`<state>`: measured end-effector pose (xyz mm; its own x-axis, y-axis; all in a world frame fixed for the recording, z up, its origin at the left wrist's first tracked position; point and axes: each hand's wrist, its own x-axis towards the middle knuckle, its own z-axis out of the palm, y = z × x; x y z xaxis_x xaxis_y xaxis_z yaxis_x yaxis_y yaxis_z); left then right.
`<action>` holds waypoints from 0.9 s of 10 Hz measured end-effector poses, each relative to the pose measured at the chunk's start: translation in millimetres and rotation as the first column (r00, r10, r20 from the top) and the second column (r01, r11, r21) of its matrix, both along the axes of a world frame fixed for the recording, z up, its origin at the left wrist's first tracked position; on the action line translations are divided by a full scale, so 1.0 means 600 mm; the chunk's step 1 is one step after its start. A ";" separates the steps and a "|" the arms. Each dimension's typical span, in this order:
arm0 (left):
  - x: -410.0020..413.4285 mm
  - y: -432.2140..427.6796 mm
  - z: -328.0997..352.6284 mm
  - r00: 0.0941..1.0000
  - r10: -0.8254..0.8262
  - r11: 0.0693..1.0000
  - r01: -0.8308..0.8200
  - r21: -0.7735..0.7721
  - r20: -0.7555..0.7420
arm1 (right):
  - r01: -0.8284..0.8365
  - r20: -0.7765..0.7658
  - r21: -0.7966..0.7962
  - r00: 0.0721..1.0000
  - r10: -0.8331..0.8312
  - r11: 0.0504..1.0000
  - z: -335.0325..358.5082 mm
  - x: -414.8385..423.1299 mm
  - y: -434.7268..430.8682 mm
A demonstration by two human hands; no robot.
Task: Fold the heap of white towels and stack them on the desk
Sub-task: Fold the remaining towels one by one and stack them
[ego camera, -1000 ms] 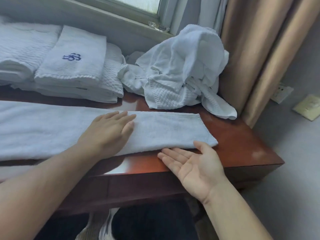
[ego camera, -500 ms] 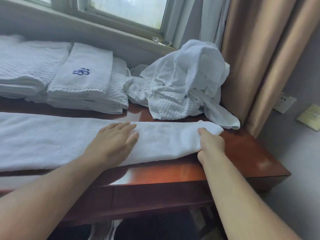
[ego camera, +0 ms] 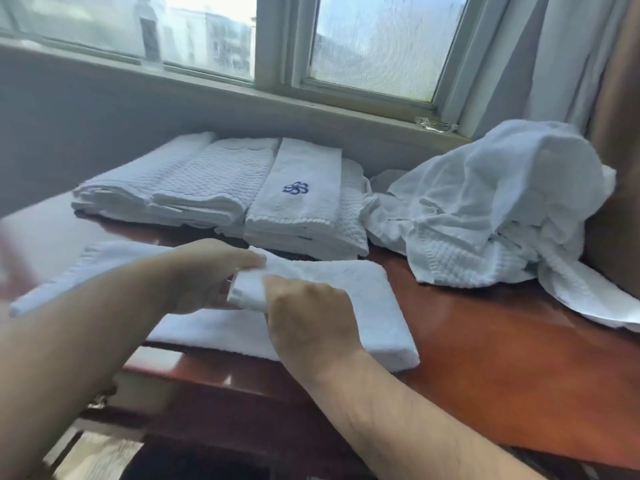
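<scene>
Right hand (ego camera: 311,317) has carried the towel's (ego camera: 363,306) right end up and over to the left. Half a second ago it was only grabbing that end out near the surface's (ego camera: 502,368) right side. The strip is now doubled, with a fresh fold on its right, so the crosswise fold is under way but not yet pressed flat.

Right hand is curled, pinching the carried end. Left hand (ego camera: 214,271) stays mid-strip, fingers straight and together, flat on the cloth as the anchor.

The towel lies along the front edge: plain white terry, thick at the doubled part, its left tail blurred. Folded stack (ego camera: 298,202) sits at the back edge, the top piece with a blue emblem. Unfolded heap (ego camera: 485,209) is still crumpled at the back right corner, so there is more to fold.
</scene>
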<state>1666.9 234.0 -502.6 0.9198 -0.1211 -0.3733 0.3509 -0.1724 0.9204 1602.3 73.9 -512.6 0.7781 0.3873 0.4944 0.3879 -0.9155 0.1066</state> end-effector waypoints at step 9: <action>0.026 0.330 -0.020 0.948 0.117 0.445 -0.317 0.838 0.297 | -0.282 -0.274 -0.044 0.926 0.260 0.958 -0.023 0.031 0.160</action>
<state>1682.2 432.1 -514.9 0.9227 0.3854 0.0001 0.3562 -0.8528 0.3820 1620.7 169.7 -526.5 0.7354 0.6320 0.2446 0.6444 -0.7638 0.0359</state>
